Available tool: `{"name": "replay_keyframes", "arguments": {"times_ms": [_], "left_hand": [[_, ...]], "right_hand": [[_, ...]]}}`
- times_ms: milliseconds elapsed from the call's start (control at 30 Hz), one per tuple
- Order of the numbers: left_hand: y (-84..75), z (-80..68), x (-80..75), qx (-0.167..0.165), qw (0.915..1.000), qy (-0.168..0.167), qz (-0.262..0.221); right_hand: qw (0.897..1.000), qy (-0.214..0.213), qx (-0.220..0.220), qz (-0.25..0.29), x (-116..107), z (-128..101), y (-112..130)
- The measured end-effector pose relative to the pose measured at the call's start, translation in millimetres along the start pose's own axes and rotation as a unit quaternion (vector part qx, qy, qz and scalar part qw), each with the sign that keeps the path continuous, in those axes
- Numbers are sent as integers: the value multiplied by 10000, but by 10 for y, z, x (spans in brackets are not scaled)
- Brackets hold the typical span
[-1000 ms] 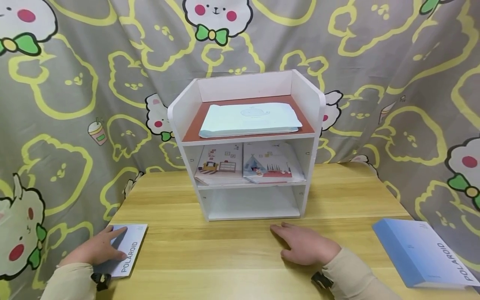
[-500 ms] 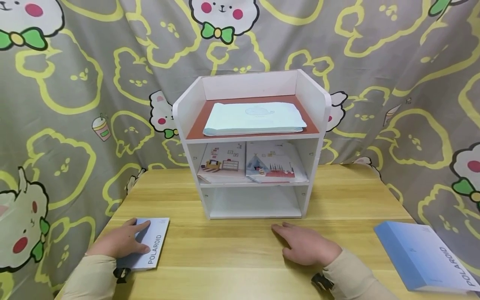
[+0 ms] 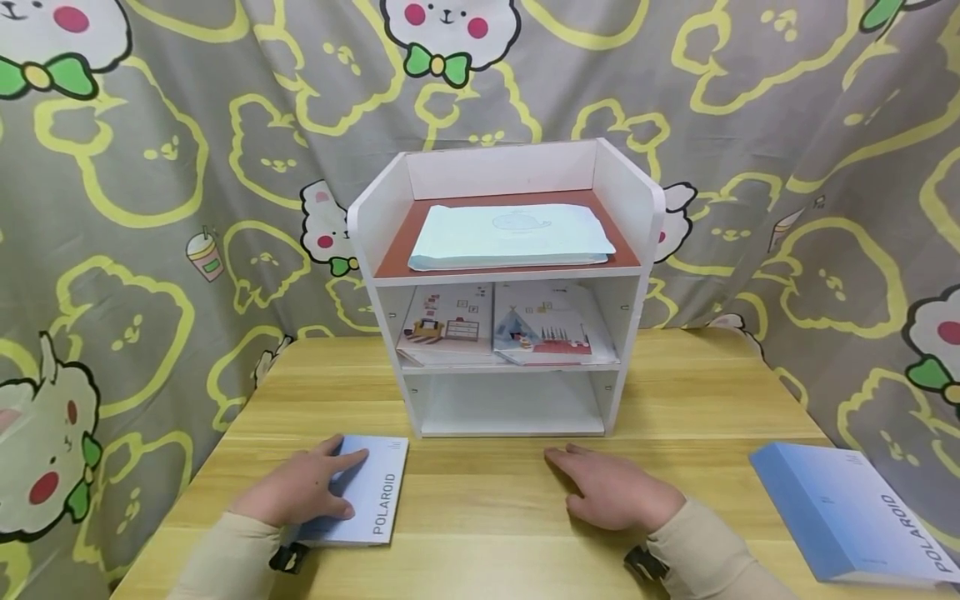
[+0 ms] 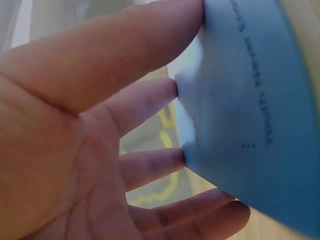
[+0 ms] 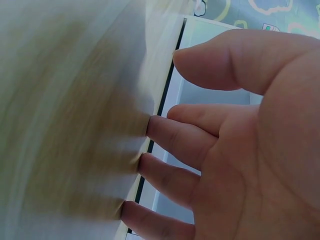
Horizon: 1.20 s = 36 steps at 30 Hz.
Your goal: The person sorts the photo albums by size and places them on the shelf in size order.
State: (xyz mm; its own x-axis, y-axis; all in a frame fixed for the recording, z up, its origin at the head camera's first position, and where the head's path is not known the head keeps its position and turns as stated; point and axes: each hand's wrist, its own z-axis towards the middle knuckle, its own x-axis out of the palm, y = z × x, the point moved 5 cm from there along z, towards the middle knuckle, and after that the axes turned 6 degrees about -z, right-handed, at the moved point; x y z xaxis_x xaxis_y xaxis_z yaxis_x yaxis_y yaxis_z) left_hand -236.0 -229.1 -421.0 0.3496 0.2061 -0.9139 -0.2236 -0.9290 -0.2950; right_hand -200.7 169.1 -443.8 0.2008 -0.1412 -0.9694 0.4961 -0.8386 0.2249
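Note:
A thin light-blue booklet (image 3: pixel 379 493) marked POLAROID lies flat on the wooden table (image 3: pixel 487 500), front left of centre. My left hand (image 3: pixel 303 493) rests on it with straight fingers. In the left wrist view the fingertips (image 4: pixel 172 90) press on the booklet's cover (image 4: pixel 250 110). My right hand (image 3: pixel 611 492) lies flat on the table, palm down, just in front of the white shelf unit (image 3: pixel 637 217). In the right wrist view its fingers (image 5: pixel 170 135) touch the wood and hold nothing.
The shelf unit has a pale blue pad (image 3: pixel 513 236) on its top tier, two picture books (image 3: pixel 502 329) on the middle tier and a bare bottom tier (image 3: pixel 510 408). A thicker blue POLAROID album (image 3: pixel 847 517) lies at the table's right edge. A patterned curtain hangs behind.
My left hand has slid the thin booklet to the right across the table, from the left edge towards the centre. The right hand has stayed in place.

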Motion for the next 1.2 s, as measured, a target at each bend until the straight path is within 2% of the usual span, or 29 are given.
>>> {"name": "replay_keyframes", "arguments": {"times_ms": [167, 300, 733, 1033, 1200], "left_hand": [[-292, 7, 66, 312, 9995, 0, 84], [-518, 39, 114, 713, 9974, -9, 105], [-1205, 198, 282, 1698, 9835, -56, 628], [-1567, 306, 422, 1933, 9748, -304, 1070], [-1626, 339, 502, 1831, 9788, -371, 836]], "right_hand": [[10000, 13, -12, 29, -3, 2, 8], [10000, 39, -5, 60, -4, 7, 7], [10000, 81, 29, 17, 16, 18, -9], [9999, -77, -56, -40, 7, 30, -9], [9994, -168, -184, -256, -25, 13, 92]]}}
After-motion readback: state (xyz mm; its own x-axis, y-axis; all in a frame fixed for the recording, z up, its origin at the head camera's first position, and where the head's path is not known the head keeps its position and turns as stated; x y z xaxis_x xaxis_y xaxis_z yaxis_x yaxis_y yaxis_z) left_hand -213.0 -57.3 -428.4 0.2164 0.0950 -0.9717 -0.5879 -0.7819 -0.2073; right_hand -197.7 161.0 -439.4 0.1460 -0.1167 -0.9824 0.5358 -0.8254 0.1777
